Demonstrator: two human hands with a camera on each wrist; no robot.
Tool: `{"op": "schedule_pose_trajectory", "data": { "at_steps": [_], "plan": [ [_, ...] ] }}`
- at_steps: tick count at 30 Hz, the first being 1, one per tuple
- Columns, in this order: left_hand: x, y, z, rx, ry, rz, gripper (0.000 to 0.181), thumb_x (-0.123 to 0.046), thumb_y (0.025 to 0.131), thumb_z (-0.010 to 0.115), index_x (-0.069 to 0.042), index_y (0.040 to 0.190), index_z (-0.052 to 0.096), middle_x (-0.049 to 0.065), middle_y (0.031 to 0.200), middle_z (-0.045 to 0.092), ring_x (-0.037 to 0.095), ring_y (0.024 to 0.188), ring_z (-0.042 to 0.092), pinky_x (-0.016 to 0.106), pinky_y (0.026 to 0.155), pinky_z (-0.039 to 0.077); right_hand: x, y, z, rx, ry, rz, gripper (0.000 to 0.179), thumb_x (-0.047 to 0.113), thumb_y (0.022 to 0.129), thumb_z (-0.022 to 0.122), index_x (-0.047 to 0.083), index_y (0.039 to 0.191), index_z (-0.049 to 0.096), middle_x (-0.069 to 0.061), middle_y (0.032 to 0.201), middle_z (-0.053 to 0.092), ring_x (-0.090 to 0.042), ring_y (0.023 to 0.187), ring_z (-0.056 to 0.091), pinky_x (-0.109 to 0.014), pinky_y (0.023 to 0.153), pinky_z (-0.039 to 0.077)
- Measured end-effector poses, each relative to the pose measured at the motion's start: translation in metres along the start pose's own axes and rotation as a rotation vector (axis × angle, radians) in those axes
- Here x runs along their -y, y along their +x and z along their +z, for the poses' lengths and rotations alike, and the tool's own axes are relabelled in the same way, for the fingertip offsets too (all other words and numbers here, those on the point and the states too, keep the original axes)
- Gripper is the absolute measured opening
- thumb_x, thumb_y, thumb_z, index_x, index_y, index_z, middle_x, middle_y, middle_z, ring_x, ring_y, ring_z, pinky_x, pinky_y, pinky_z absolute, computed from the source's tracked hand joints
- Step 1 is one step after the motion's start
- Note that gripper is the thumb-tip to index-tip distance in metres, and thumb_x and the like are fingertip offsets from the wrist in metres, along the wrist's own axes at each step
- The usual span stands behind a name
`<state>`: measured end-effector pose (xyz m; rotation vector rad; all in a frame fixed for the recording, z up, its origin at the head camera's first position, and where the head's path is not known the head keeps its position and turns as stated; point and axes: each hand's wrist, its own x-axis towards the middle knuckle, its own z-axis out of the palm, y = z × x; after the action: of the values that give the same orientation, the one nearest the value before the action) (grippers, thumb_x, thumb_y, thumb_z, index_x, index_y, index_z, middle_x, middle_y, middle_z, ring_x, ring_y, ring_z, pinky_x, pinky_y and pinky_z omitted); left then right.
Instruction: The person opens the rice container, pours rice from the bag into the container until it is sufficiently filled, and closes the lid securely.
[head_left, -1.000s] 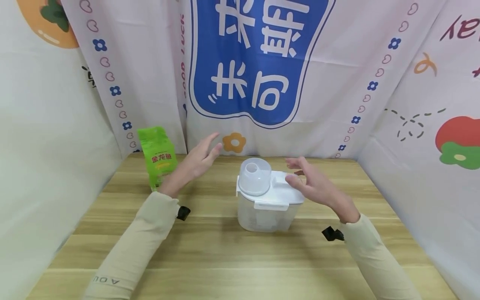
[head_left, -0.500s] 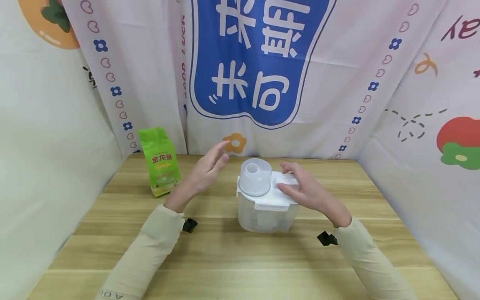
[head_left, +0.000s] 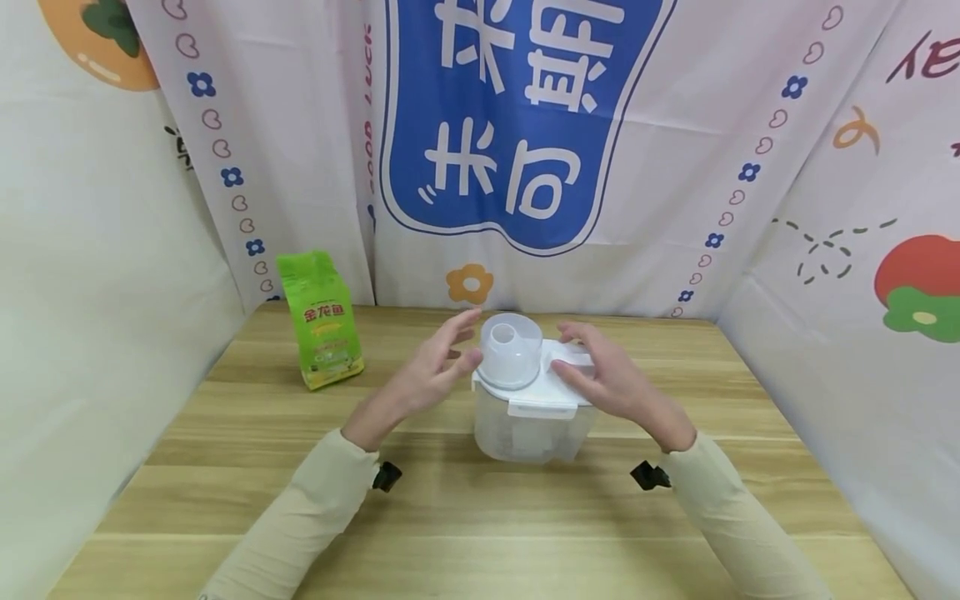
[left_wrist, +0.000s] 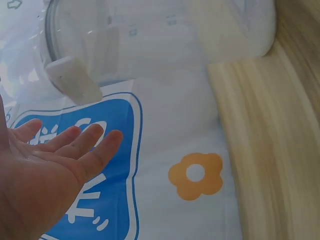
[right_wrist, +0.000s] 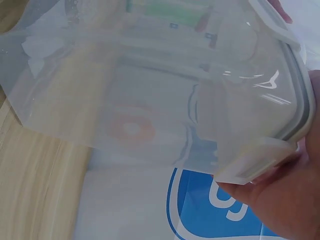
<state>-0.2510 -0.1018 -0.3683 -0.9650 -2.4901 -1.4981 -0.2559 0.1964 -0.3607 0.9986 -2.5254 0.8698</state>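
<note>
A clear plastic food storage container (head_left: 521,433) with a white lid (head_left: 551,389) stands upright on the table. A clear measuring cup (head_left: 517,362) sits upside down over the lid's left part. My right hand (head_left: 621,379) grips the lid's right end, thumb on the near side and fingers on the far side. In the right wrist view, fingers lie by a white side clip (right_wrist: 257,160). To the left of the cup is my left hand (head_left: 431,371), fingers spread and holding nothing. The left wrist view has its fingertips close to another clip (left_wrist: 74,80).
A green bag (head_left: 326,325) with printed characters stands at the back left of the wooden table (head_left: 480,533). A printed cloth (head_left: 315,167) hangs behind the table, with more cloth along both sides.
My left hand has moved right from beside the green bag to the cup's left side. My right hand has come in leftward onto the lid. The container stays in place.
</note>
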Motion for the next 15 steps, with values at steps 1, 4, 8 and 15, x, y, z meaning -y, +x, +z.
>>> {"op": "schedule_pose_trajectory", "data": {
  "at_steps": [1, 4, 8, 15],
  "plan": [
    [0.001, 0.0, 0.002, 0.0, -0.009, 0.001, 0.072, -0.053, 0.099, 0.047, -0.015, 0.155, 0.023, 0.011, 0.161, 0.027, 0.038, 0.14, 0.041, 0.052, 0.107, 0.045, -0.001, 0.001, 0.001, -0.004, 0.0, -0.006, 0.035, 0.022, 0.093, 0.066, 0.004, 0.121, 0.054, -0.018, 0.138, 0.056, -0.034, 0.129, 0.052, -0.052, 0.108, 0.043],
    [0.003, -0.002, 0.006, -0.004, -0.026, 0.004, 0.076, -0.052, 0.098, 0.052, -0.014, 0.156, 0.02, 0.011, 0.161, 0.027, 0.037, 0.14, 0.041, 0.053, 0.106, 0.045, -0.001, 0.004, 0.004, -0.027, 0.005, -0.033, 0.032, 0.02, 0.092, 0.067, 0.004, 0.117, 0.056, -0.019, 0.136, 0.057, -0.035, 0.127, 0.054, -0.051, 0.108, 0.044],
    [0.004, -0.002, 0.014, -0.026, -0.047, 0.007, 0.077, -0.039, 0.096, 0.062, -0.014, 0.155, 0.02, 0.012, 0.157, 0.032, 0.036, 0.139, 0.043, 0.053, 0.102, 0.049, -0.001, 0.008, 0.009, -0.076, 0.008, -0.084, 0.028, 0.015, 0.089, 0.069, 0.002, 0.11, 0.057, -0.021, 0.13, 0.06, -0.035, 0.124, 0.056, -0.05, 0.106, 0.045],
    [0.008, -0.003, 0.022, -0.044, -0.111, 0.012, 0.075, -0.022, 0.094, 0.067, -0.02, 0.154, 0.023, 0.007, 0.148, 0.041, 0.031, 0.13, 0.049, 0.051, 0.097, 0.053, -0.001, 0.007, 0.013, -0.172, -0.043, -0.197, 0.021, 0.008, 0.087, 0.068, 0.0, 0.105, 0.06, -0.021, 0.124, 0.063, -0.036, 0.118, 0.06, -0.049, 0.102, 0.048]
  ]
}}
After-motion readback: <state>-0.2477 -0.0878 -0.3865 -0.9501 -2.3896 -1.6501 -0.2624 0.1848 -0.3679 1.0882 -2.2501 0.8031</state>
